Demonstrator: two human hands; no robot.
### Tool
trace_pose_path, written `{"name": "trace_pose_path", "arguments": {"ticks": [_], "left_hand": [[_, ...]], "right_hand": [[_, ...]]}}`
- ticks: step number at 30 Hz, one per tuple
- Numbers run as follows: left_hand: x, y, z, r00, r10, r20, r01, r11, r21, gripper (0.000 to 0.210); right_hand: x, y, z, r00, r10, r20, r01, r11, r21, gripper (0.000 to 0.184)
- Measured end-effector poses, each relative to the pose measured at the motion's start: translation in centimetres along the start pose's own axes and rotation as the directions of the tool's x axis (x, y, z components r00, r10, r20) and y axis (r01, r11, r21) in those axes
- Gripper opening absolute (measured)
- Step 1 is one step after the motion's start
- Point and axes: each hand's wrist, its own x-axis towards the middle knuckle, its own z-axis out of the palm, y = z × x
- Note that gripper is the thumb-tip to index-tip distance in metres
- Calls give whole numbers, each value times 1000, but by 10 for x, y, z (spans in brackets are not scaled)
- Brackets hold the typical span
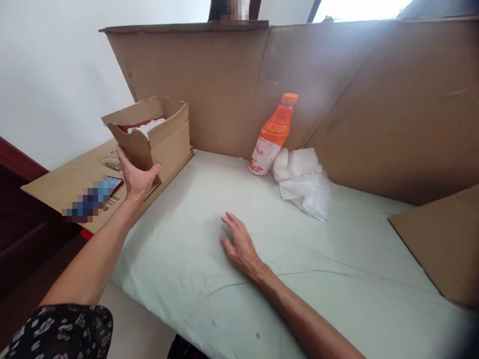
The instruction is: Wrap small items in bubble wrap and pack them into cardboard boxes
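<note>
At the left, my left hand (136,172) grips the near end of a small open cardboard box (170,142), thumb on its right side and fingers round its left. White crumpled material (147,127) and something dark red show inside the box. My right hand (242,247), fingers apart and holding nothing, is over the pale green cloth (194,249). Farther back, a bottle with an orange cap (271,134) leans against the cardboard wall. Clear bubble wrap pieces (305,184) lie in a loose pile beside the bottle.
Tall cardboard panels (209,70) stand along the back, and another cardboard flap (445,244) juts in at the right. A flat cardboard piece (67,177) with a blurred phone-like object (95,197) on it lies at the left. Part of a person (228,11) shows behind the panels.
</note>
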Motion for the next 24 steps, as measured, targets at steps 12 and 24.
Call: {"name": "trace_pose_path", "arguments": {"ticks": [12, 24], "left_hand": [[43, -17, 59, 979, -205, 9, 203, 974, 101, 117], [-194, 37, 78, 598, 201, 776, -382, 922, 56, 56]], "right_hand": [[-6, 4, 4, 999, -20, -45, 18, 999, -33, 42], [-16, -19, -6, 962, -82, 262, 156, 948, -277, 32]]}}
